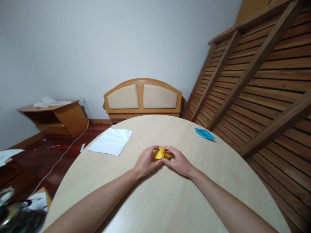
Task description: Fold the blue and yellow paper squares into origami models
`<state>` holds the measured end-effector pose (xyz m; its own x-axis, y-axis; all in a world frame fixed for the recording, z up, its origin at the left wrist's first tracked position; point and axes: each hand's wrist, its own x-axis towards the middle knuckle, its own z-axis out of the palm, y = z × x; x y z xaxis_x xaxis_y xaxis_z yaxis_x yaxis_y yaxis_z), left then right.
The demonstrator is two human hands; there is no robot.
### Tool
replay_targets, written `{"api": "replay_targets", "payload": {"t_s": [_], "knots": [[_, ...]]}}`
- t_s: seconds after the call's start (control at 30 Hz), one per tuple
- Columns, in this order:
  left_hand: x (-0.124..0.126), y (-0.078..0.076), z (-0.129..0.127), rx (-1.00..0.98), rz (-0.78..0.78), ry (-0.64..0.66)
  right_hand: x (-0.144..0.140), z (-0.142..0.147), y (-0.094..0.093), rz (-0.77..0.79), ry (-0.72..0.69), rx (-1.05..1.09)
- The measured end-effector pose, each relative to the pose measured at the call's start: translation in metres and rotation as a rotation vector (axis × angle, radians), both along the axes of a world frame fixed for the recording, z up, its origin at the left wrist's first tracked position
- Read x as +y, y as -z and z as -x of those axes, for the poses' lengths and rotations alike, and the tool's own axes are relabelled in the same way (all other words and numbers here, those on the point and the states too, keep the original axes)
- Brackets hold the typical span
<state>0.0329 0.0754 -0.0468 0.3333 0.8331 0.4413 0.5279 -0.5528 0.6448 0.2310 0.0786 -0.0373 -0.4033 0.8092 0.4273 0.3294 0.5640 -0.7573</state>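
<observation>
Left hand (145, 162) and right hand (178, 160) pinch folded yellow paper (161, 153) mid-table (170, 200), fingers pressed on it. White sheet (111, 141) near left edge; blue paper (204, 133) near right edge.

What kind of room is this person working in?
Probably a bedroom or spare room at home: a padded headboard stands against the wall, a slatted bed frame leans upright, and both hands fold yellow paper on a round table.

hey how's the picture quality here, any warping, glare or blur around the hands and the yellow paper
Head view: strong wide-angle warping, the round table rim and slatted frame bow outward. Light is soft and even, no glare; faint shadows under both forearms. Left hand, right hand and yellow paper are sharp.
</observation>
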Motion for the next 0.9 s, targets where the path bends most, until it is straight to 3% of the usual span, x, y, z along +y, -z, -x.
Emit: {"api": "replay_targets", "payload": {"t_s": [0.4, 0.9], "knots": [[-0.003, -0.005, -0.001, -0.037, 0.059, -0.056, 0.007, -0.004, 0.011, -0.084, 0.06, -0.048], [0.001, -0.008, 0.001, -0.06, 0.059, -0.124, 0.007, -0.005, 0.005, -0.187, 0.141, -0.032]]}}
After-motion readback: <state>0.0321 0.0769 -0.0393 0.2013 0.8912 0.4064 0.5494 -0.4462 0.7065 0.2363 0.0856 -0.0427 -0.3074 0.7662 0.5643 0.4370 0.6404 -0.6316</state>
